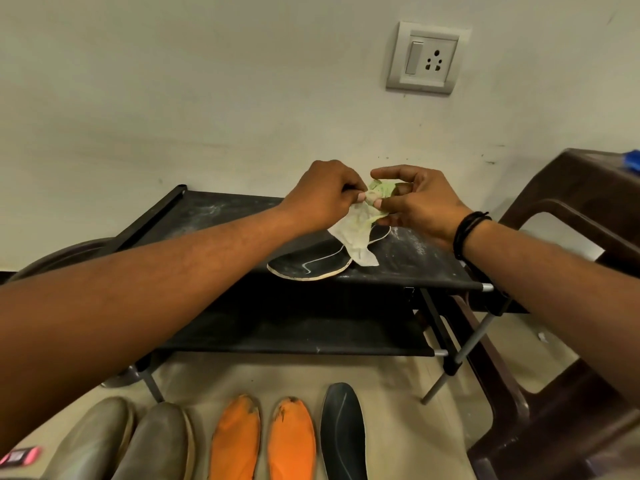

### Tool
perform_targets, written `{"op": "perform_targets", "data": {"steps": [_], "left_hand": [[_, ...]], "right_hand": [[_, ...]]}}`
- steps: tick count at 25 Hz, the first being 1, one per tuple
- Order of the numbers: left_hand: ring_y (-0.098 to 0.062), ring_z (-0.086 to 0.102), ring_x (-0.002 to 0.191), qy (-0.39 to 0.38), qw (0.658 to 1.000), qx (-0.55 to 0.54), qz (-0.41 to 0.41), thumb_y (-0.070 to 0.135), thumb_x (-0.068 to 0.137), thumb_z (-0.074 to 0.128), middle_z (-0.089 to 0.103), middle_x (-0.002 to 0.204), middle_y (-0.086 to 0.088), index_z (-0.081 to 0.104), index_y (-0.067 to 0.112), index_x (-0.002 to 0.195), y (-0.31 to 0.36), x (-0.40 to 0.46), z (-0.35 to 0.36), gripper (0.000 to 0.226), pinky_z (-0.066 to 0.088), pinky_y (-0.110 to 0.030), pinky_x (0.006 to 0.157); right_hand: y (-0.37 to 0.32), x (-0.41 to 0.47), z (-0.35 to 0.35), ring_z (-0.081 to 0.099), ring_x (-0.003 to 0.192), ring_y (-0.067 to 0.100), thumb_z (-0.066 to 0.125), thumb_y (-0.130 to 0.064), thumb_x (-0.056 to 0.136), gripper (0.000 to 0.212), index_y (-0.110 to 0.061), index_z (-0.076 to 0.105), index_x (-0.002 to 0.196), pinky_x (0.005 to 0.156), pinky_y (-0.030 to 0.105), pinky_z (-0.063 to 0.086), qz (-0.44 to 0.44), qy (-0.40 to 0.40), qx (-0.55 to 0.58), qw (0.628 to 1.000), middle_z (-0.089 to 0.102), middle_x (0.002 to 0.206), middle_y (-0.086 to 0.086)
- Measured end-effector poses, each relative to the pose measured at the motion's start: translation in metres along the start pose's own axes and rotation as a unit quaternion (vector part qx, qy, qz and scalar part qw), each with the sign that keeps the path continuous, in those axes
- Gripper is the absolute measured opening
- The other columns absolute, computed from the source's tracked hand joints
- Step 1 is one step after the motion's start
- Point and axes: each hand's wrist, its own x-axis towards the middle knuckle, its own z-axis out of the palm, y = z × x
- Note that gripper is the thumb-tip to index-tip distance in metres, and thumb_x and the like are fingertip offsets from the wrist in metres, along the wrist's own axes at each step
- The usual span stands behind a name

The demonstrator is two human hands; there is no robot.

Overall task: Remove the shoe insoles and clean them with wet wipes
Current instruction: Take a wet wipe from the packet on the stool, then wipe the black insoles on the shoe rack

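Both hands, left hand (325, 195) and right hand (415, 202), pinch the wet wipe (356, 230) just above the black insole (311, 265); I judge I'm refolding it, then wiping below.

Insole (308, 266) on rack (221, 216); five insoles (235, 441) before it

Dim, warm indoor light with a yellowish cast. The wall (207, 98) is evenly lit without glare. Deep shadow fills the shoe rack (294, 334) below its top shelf. Wide-angle distortion bends edges far from the rack; the corners blur softly.
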Motion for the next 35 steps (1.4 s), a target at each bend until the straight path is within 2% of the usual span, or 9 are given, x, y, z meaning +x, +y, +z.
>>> {"op": "perform_targets", "data": {"steps": [3,6,11,16,20,23,27,30,35], "left_hand": [[-0.012,0.063,0.077,-0.032,0.971,-0.191,-0.137,0.017,0.098,0.061,0.07,0.087,0.001,0.074,0.005,0.097,0.005,0.004,0.001,0.017,0.049,-0.025,0.068],[-0.017,0.068,0.076,-0.039,0.915,-0.318,-0.245,0.027,0.098,0.065,0.072,0.087,-0.005,0.069,0.005,0.097,0.01,-0.002,0.005,0.023,0.055,-0.029,0.062],[-0.017,0.062,0.099,-0.156,0.972,0.055,-0.165,0.059,0.076,0.077,0.064,0.112,0.005,0.06,0.016,0.119,0.006,-0.016,0.017,0.063,0.054,-0.036,0.086],[-0.018,0.064,0.103,-0.261,0.953,0.06,-0.14,0.052,0.069,0.085,0.067,0.117,0.003,0.065,0.02,0.124,-0.003,-0.018,0.026,0.066,0.055,-0.036,0.091],[-0.01,0.059,0.112,-0.289,0.955,0.009,-0.062,0.041,0.07,0.089,0.065,0.125,0.011,0.066,0.025,0.127,0.001,-0.014,0.009,0.064,0.047,-0.026,0.095],[-0.008,0.056,0.116,-0.305,0.95,0.006,-0.063,0.046,0.073,0.085,0.063,0.13,0.011,0.067,0.025,0.129,-0.003,-0.012,0.008,0.062,0.04,-0.021,0.091],[-0.01,0.061,0.111,-0.311,0.946,0.013,-0.086,0.049,0.08,0.079,0.067,0.123,0.007,0.07,0.025,0.124,-0.007,-0.017,0.024,0.051,0.043,-0.021,0.085],[-0.011,0.062,0.11,-0.289,0.952,0.023,-0.092,0.049,0.081,0.077,0.07,0.121,0.006,0.071,0.025,0.123,0.002,-0.018,0.033,0.049,0.048,-0.028,0.094],[-0.02,0.065,0.103,-0.239,0.963,0.085,-0.09,0.061,0.079,0.072,0.071,0.108,0.005,0.073,0.032,0.12,0.007,-0.026,0.044,0.05,0.054,-0.042,0.092]], "right_hand": [[-0.007,0.009,0.0,0.07,0.085,0.033,0.069,-0.009,0.088,0.012,-0.005,0.075,0.098,0.08,0.042,0.06,-0.044,-0.006,-0.136,0.99,0.074,0.09,0.014],[-0.012,0.014,-0.006,0.071,0.086,0.028,0.064,-0.002,0.09,0.01,0.004,0.07,0.096,0.076,0.037,0.061,0.056,-0.012,-0.048,0.997,0.072,0.094,0.018],[0.005,0.008,-0.021,0.073,0.083,0.032,0.066,0.012,0.082,0.011,0.005,0.07,0.089,0.067,0.03,0.061,0.048,-0.015,-0.143,0.988,0.072,0.093,0.022],[-0.005,0.0,-0.029,0.068,0.077,0.027,0.068,0.0,0.08,0.009,0.0,0.075,0.075,0.073,0.035,0.058,0.008,-0.069,-0.321,0.944,0.074,0.078,0.012],[-0.034,-0.01,-0.052,0.042,0.051,0.023,0.061,-0.003,0.072,0.023,0.003,0.053,0.051,0.049,0.028,0.034,0.021,-0.101,-0.58,0.808,0.048,0.05,0.007],[-0.06,-0.014,-0.085,0.061,0.049,0.02,0.062,-0.003,0.074,0.03,-0.007,0.061,0.044,0.05,0.026,0.044,0.123,-0.116,-0.69,0.703,0.063,0.046,0.003],[-0.042,-0.023,-0.078,0.068,0.059,0.011,0.067,-0.001,0.078,0.016,-0.007,0.074,0.064,0.058,0.021,0.051,0.12,-0.214,-0.537,0.807,0.071,0.06,0.0],[-0.004,-0.02,-0.046,0.062,0.052,-0.002,0.06,0.005,0.079,0.022,-0.01,0.076,0.075,0.056,0.015,0.049,0.032,-0.153,-0.461,0.873,0.067,0.054,-0.014],[0.048,0.007,-0.011,0.061,0.083,0.021,0.06,-0.001,0.081,0.015,-0.01,0.071,0.086,0.076,0.029,0.05,-0.092,-0.031,-0.495,0.863,0.065,0.093,0.004]]}}
